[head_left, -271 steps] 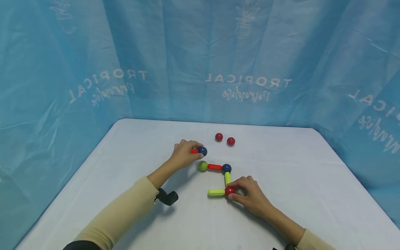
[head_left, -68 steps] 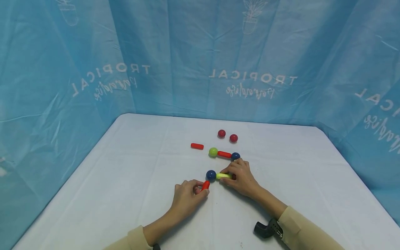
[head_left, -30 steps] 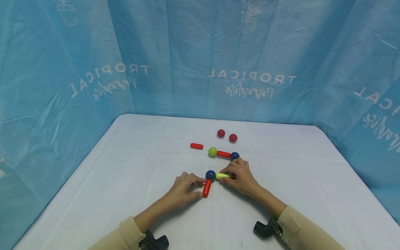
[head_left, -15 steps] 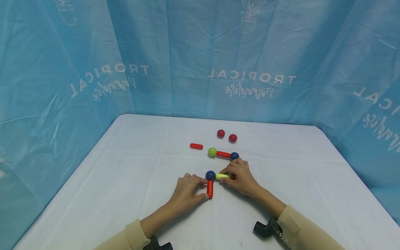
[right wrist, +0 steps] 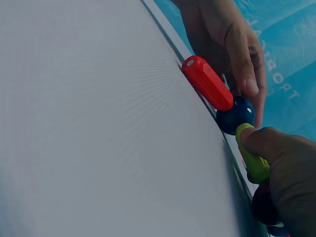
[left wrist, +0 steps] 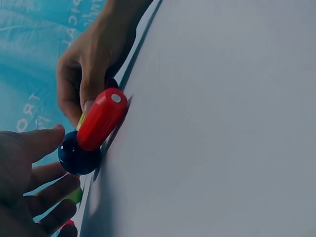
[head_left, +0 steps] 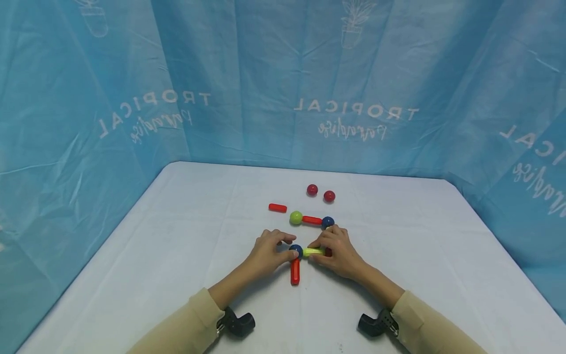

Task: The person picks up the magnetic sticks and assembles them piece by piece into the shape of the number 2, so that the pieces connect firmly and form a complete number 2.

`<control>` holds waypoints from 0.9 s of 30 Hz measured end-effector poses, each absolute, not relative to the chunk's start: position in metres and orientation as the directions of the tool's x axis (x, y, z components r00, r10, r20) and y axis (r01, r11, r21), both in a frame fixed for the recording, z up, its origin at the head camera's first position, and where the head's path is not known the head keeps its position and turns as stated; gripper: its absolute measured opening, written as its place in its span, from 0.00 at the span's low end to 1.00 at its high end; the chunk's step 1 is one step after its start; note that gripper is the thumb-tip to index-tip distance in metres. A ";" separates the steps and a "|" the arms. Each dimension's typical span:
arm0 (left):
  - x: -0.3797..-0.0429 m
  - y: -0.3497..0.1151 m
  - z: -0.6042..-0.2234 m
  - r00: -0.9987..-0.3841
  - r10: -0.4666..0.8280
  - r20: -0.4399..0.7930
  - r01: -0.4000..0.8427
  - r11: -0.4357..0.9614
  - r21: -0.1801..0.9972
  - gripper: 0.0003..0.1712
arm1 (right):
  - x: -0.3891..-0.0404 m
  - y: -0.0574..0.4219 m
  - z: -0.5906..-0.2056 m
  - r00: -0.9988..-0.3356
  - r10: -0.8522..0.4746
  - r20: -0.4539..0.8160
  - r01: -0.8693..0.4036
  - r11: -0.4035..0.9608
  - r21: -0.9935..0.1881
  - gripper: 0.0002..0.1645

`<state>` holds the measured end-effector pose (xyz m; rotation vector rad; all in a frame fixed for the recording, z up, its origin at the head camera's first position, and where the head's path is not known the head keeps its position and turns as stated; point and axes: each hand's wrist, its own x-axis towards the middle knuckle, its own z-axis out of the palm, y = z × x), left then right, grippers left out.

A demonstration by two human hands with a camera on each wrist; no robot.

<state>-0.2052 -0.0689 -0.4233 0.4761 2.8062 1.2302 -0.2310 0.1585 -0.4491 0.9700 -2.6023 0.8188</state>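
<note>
In the head view, my right hand [head_left: 338,253] pinches a yellow-green magnetic rod [head_left: 313,251] between thumb and fingers. A dark blue ball [right wrist: 236,116] joins that rod's left end. From the ball a red magnetic rod [head_left: 295,272] points toward me, its near end free. My left hand [head_left: 268,253] is spread around the blue ball, thumb on the near side and fingers beyond; the left wrist view shows a small gap between thumb and ball. A dark red ball [right wrist: 265,205] sits at the yellow-green rod's other end, mostly covered by my right hand.
Beyond the hands, a green ball [head_left: 296,218], a red rod [head_left: 312,221] and another blue ball [head_left: 328,222] form a row. A loose red rod [head_left: 277,208] and two red balls [head_left: 312,190] lie farther back on the white table [head_left: 212,196]. A blue curtain [head_left: 274,83] hangs behind.
My left hand has placed the red rod on the blue ball, let it go and moved up to the ball. The joined pieces have shifted slightly left. My right hand keeps its grip.
</note>
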 end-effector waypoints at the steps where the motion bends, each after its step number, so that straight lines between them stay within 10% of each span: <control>1: -0.207 -0.069 -0.424 -0.953 0.298 0.059 0.245 0.636 0.732 0.22 | -0.231 0.158 -0.449 -0.746 -0.527 0.407 -0.665 0.620 -0.415 0.15; 27: -0.212 -0.066 -0.429 -0.956 0.294 -0.025 0.178 0.644 0.744 0.18 | -0.358 0.201 -0.425 -0.982 -0.050 0.182 -0.148 0.804 -0.576 0.30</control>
